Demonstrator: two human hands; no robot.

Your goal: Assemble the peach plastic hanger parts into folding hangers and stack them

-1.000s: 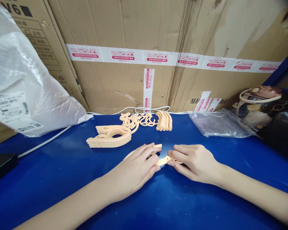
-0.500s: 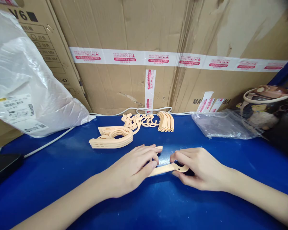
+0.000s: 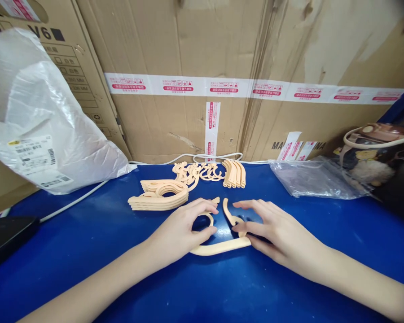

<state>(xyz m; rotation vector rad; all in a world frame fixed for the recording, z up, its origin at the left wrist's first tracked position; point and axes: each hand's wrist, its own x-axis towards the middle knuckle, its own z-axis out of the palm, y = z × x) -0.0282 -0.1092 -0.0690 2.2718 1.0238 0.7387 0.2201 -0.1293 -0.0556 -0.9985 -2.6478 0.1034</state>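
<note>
A beige plastic hanger part (image 3: 218, 246) with a long curved arm and a ring lies just above the blue table in front of me. My left hand (image 3: 185, 226) is closed around its left side, thumb and fingers at the ring. My right hand (image 3: 272, 226) pinches a smaller curved beige hook (image 3: 228, 213) between thumb and finger, at the right end of the hanger part. Its index finger is stretched out. Whether the hook touches the hanger part I cannot tell. Behind my left hand sits a stack of similar hanger parts (image 3: 158, 204).
Loose beige hooks (image 3: 188, 172) and a row of curved beige arms (image 3: 234, 172) lie at the back, before a large cardboard box (image 3: 175, 121). A white plastic bag (image 3: 60, 116) stands left, a clear bag (image 3: 309, 179) right. A black object (image 3: 10, 240) and white cable edge the left.
The hanger part has turned so its long arm lies nearer me. The fingers of my right hand have spread, and a hook now shows upright between my hands. The view has shifted slightly.
</note>
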